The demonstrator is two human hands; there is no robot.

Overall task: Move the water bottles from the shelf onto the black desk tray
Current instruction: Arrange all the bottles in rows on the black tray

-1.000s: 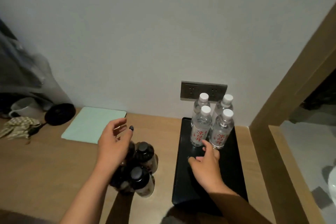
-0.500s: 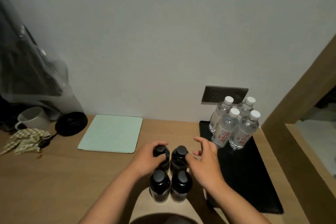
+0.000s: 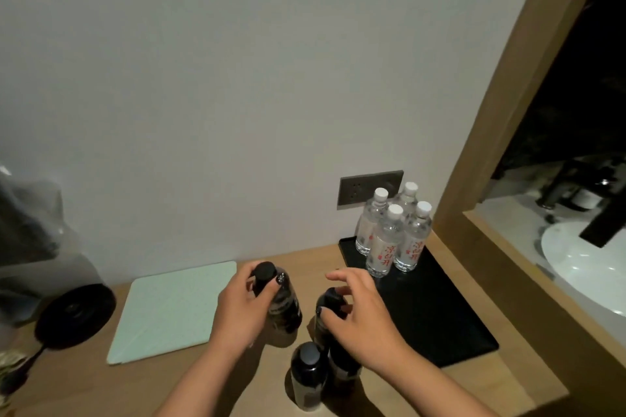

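While four clear bottles (image 3: 394, 230) stood upright on the tray (image 3: 437, 311), her left hand (image 3: 242, 306) gripped a dark bottle (image 3: 281, 298), lifted and tilted; her right hand (image 3: 359, 315), nearer the tray, curled around another's (image 3: 330, 308) cap.

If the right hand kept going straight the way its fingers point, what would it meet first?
Probably the dark bottle under the right hand, whose fingers curl over its cap; depth is unclear, so contact can't be confirmed.

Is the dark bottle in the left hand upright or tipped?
Tipped. The dark black-capped bottle leans with its cap toward the left, gripped by the left hand, while the four clear white-capped water bottles stand upright.
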